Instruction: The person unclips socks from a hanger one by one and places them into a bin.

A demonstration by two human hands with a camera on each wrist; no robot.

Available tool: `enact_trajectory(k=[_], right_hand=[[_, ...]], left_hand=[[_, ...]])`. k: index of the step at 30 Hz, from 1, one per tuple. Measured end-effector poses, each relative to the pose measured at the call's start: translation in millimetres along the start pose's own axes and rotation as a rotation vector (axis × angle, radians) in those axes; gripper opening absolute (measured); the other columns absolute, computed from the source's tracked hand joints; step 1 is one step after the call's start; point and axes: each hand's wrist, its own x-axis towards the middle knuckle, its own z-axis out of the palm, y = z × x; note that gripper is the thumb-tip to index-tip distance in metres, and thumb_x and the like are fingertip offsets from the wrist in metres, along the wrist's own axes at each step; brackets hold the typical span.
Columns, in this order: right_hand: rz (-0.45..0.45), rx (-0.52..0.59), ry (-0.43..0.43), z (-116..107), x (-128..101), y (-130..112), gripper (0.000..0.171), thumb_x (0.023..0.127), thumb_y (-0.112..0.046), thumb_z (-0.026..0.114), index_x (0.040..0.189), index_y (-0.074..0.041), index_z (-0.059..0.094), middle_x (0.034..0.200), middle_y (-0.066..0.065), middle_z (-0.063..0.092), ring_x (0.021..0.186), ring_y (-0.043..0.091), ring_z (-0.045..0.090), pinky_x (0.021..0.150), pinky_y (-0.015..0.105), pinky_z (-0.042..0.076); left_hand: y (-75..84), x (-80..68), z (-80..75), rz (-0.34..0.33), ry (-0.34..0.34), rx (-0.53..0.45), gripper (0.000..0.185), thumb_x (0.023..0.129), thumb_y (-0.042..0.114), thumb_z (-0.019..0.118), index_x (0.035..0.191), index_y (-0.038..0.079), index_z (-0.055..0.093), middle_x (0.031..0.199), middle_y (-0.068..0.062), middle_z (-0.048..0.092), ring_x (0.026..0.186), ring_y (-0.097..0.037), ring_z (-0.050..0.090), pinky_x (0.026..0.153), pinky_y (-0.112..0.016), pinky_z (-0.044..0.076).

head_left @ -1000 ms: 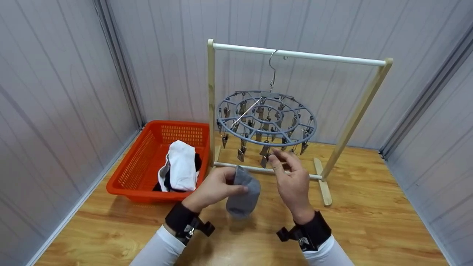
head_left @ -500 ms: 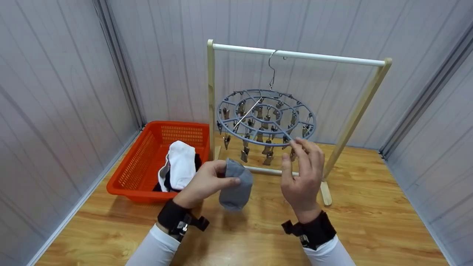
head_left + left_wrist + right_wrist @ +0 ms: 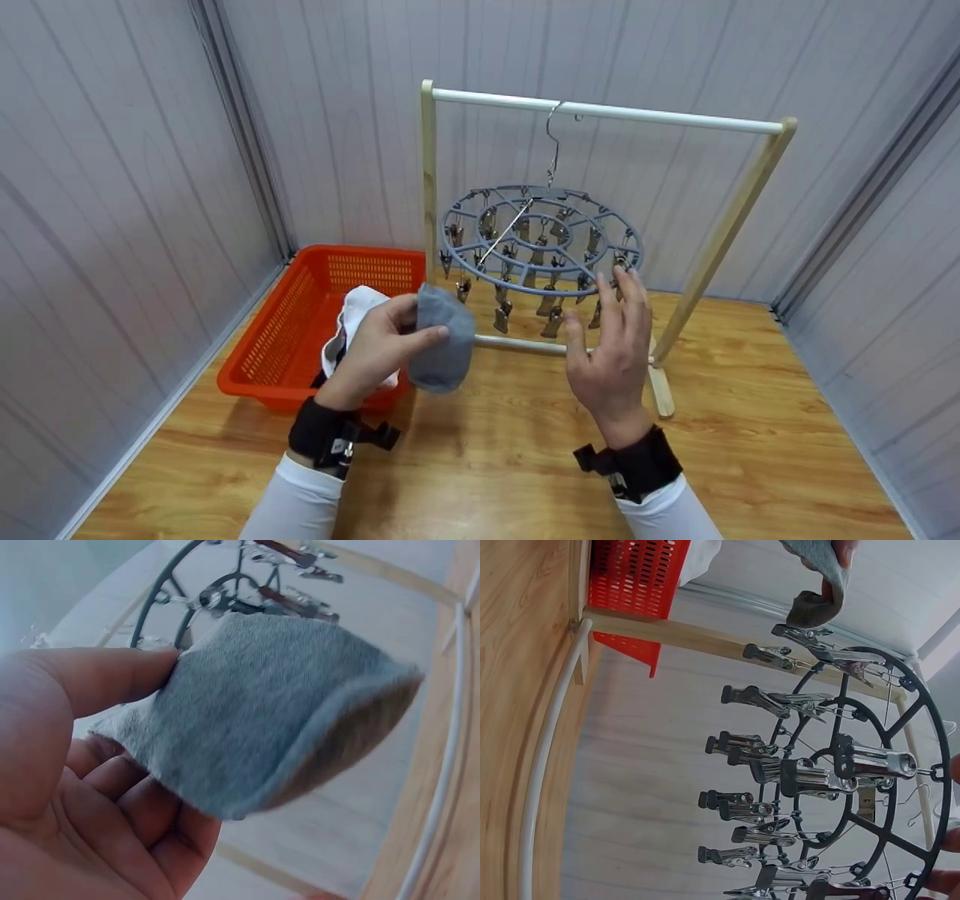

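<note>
My left hand (image 3: 375,346) pinches a grey sock (image 3: 442,345) between thumb and fingers, beside the orange basket and in front of the drying hanger. In the left wrist view the sock (image 3: 262,705) hangs away from the fingers with its open end at the right. With fingers spread and straight, my right hand (image 3: 613,356) is at the near right rim of the round grey clip hanger (image 3: 525,288); its fingertips seem to touch the rim. Metal clips (image 3: 817,776) dangle from the rings, and those I can see carry nothing.
An orange basket (image 3: 262,386) with white and black socks stands at left, partly behind my left hand. The hanger's hook sits on the white bar (image 3: 660,116) of a wooden stand (image 3: 720,247). Panelled walls (image 3: 135,172) enclose the wooden surface (image 3: 780,420).
My left hand has moved left and up with the grey sock. My right hand has left a front clip, its fingers straightened, and shifted right to the rim. The hanger has turned slightly.
</note>
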Motion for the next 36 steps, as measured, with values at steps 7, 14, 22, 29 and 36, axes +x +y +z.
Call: enact_trajectory(k=[7, 14, 22, 29, 36], right_hand=[[0.027, -0.01, -0.03, 3, -2, 1, 0.059, 0.109, -0.024, 0.068, 0.158, 0.006, 0.055, 0.168, 0.027, 0.044, 0.162, 0.046, 0.031, 0.133, 0.06, 0.022], [0.011, -0.005, -0.018, 5, -3, -2, 0.059, 0.107, -0.025, 0.07, 0.156, 0.006, 0.057, 0.161, 0.03, 0.049, 0.159, 0.049, 0.036, 0.131, 0.063, 0.025], [0.005, -0.007, -0.019, 5, -3, -1, 0.059, 0.107, -0.025, 0.071, 0.155, 0.007, 0.057, 0.159, 0.032, 0.05, 0.158, 0.05, 0.036, 0.131, 0.064, 0.025], [0.016, -0.015, -0.038, 2, -4, -2, 0.061, 0.107, -0.027, 0.069, 0.155, 0.008, 0.056, 0.161, 0.032, 0.049, 0.159, 0.049, 0.035, 0.131, 0.063, 0.025], [0.016, -0.012, -0.044, 3, -4, -3, 0.059, 0.107, -0.026, 0.07, 0.155, 0.007, 0.056, 0.161, 0.031, 0.049, 0.159, 0.048, 0.036, 0.131, 0.062, 0.026]], left_hand=[[-0.4, 1.6, -16.9, -0.099, 0.123, 0.066, 0.045, 0.107, 0.026, 0.079, 0.148, 0.013, 0.067, 0.131, -0.011, 0.078, 0.12, -0.03, 0.07, 0.114, -0.061, 0.052], [-7.0, 2.1, -37.3, -0.126, 0.267, 0.087, 0.032, 0.114, 0.021, 0.065, 0.142, 0.006, 0.07, 0.12, -0.019, 0.074, 0.109, -0.028, 0.067, 0.095, -0.043, 0.057], [-13.2, 0.9, -54.2, -0.204, 0.296, 0.096, 0.041, 0.12, 0.024, 0.052, 0.156, 0.007, 0.06, 0.148, -0.02, 0.064, 0.129, -0.033, 0.06, 0.107, -0.05, 0.049], [-25.8, 5.8, -56.5, -0.259, 0.244, 0.137, 0.047, 0.12, 0.016, 0.045, 0.166, 0.009, 0.049, 0.165, -0.02, 0.052, 0.144, -0.035, 0.052, 0.12, -0.056, 0.04], [-34.7, 7.4, -60.2, -0.317, 0.173, 0.379, 0.055, 0.118, 0.011, 0.044, 0.171, 0.003, 0.037, 0.168, -0.027, 0.046, 0.153, -0.042, 0.046, 0.125, -0.061, 0.038]])
